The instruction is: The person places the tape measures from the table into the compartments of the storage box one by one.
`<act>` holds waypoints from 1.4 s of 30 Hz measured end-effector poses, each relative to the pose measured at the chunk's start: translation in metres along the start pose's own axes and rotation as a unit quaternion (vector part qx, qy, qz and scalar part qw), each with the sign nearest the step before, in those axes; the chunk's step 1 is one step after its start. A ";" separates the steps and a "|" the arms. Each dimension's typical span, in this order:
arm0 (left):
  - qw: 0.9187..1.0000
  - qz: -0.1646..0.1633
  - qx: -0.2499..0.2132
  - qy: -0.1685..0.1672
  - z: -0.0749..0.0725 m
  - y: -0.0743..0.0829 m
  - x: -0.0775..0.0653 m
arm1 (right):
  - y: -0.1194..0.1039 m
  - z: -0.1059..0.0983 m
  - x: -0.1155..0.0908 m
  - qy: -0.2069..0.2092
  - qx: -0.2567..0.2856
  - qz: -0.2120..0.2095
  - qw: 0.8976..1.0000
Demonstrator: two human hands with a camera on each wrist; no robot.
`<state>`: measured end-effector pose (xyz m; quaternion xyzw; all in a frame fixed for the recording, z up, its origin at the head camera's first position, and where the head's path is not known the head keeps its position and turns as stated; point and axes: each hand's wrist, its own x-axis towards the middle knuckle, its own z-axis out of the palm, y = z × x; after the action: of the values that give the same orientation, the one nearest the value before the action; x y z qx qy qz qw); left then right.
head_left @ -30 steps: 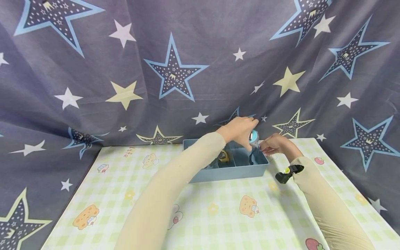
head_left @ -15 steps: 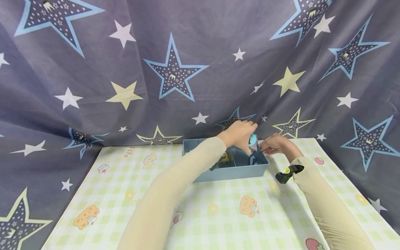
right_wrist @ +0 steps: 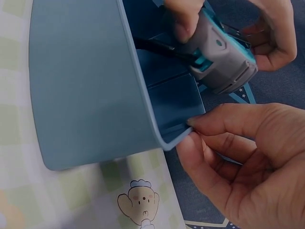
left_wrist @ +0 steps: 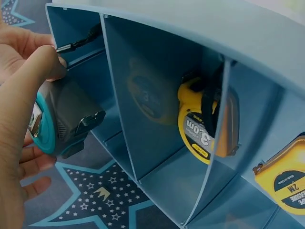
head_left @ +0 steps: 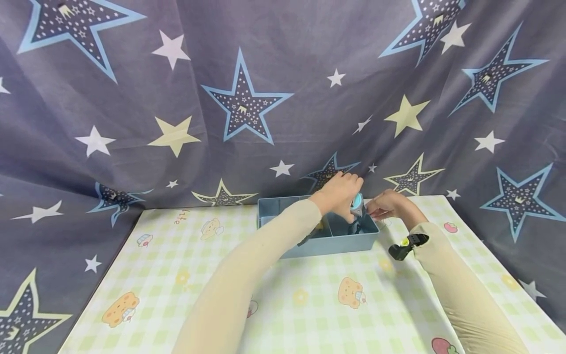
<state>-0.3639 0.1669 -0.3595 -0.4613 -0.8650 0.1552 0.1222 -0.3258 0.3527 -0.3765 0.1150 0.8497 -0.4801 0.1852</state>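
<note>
My left hand [head_left: 339, 194] grips a grey and teal tape measure [right_wrist: 221, 59] by its sides, over the right-end compartment of a blue-grey divided box [head_left: 329, 245]. A black strap [right_wrist: 155, 45] trails from the tape measure into that compartment. At the box's right end, my right hand [right_wrist: 252, 152] pinches the rim between thumb and fingers. Seen from the left wrist, a yellow 3.0 m tape measure [left_wrist: 190, 131] with a black strap lies in the neighbouring compartments' area, partly behind a divider. Another yellow tape measure, marked 2M [left_wrist: 288, 183], sits farther along.
The box stands at the back of a table with a green checked cloth [head_left: 327, 319]. Right behind it hangs a dark star-patterned curtain [head_left: 309, 118]. A black device [head_left: 408, 247] is strapped to my right wrist. My left forearm covers part of the box.
My left hand has come down a little with the tape measure, toward the right-end compartment, and the strap has sunk with it. My right hand stays at the rim.
</note>
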 end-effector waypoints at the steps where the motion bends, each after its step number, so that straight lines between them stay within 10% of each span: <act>1: 1.000 -0.001 0.003 -0.001 0.001 0.000 0.000 | 0.000 0.000 0.000 0.000 0.000 0.000 1.000; 42: 0.997 -0.034 -0.035 -0.062 -0.002 0.012 0.014 | -0.002 0.001 -0.002 -0.003 0.001 -0.003 1.000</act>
<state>-0.3617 0.1852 -0.3608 -0.4249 -0.8911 0.1487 0.0574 -0.3243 0.3508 -0.3739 0.1114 0.8488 -0.4822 0.1859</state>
